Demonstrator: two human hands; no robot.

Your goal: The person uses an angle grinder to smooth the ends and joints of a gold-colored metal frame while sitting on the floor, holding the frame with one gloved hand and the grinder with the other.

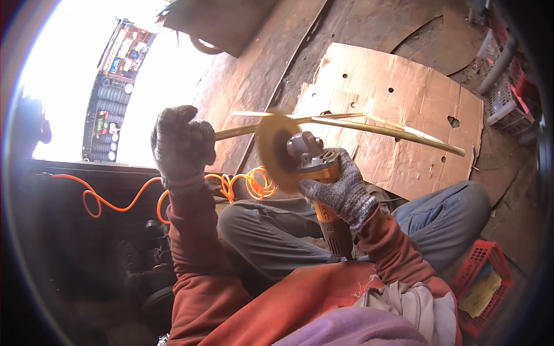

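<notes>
My left hand [182, 145], in a grey knitted glove, is closed around the left end of a long brass-coloured rod [404, 134]. From there the rod runs right, behind the grinder's disc, and out over the cardboard. In my gloved right hand [345, 190] is a yellow and grey angle grinder [332, 210], its body pointing down toward my lap. The grinder's wide tan disc [269, 151] looks blurred at its rim and overlaps the rod; whether they touch I cannot tell. Thinner pale strips [385, 121] lie beside the rod.
A flat sheet of cardboard [369, 86] with holes covers the floor ahead. An orange coiled hose [95, 199] runs along the left. A red plastic crate [497, 260] stands at lower right, with more crates [508, 115] at far right. My bent legs [271, 233] are below the grinder.
</notes>
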